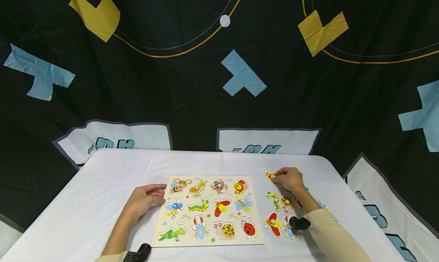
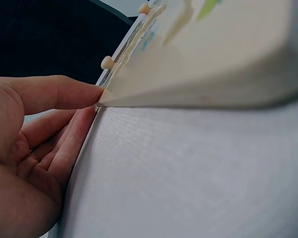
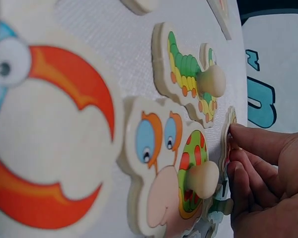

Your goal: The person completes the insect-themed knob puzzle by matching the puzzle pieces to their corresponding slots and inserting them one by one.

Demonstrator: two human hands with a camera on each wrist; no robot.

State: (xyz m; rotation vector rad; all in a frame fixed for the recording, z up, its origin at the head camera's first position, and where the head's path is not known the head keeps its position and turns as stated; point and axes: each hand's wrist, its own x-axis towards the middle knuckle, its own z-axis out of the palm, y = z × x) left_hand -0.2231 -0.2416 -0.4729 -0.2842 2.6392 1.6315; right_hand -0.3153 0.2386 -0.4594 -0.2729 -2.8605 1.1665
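Observation:
A wooden insect puzzle board [image 1: 205, 243] lies flat on the white table. My left hand [image 1: 145, 201] is at its left side, fingers mostly straight and tips touching the board edge; in the left wrist view the thumb [image 2: 64, 92] meets the corner. At the back right, my right hand [image 1: 289, 178] pinches a yellow-and-red butterfly puzzle piece [image 1: 269, 175], seen nearly edge-on in the right wrist view. Nearer me lie a caterpillar piece [image 3: 186, 69] and a snail piece [image 3: 161, 193], each with a wooden knob.
A red-winged bug piece [image 1: 273, 224] and a blue stag beetle piece [image 1: 290, 231] lie right of the board, the beetle partly behind the right wrist camera [image 1: 299, 223]. Another blue-winged piece [image 1: 321, 205] shows beyond the right forearm. Knobs [image 2: 108, 62] stick up from the board. A dark curtain [image 1: 192, 102] hangs behind.

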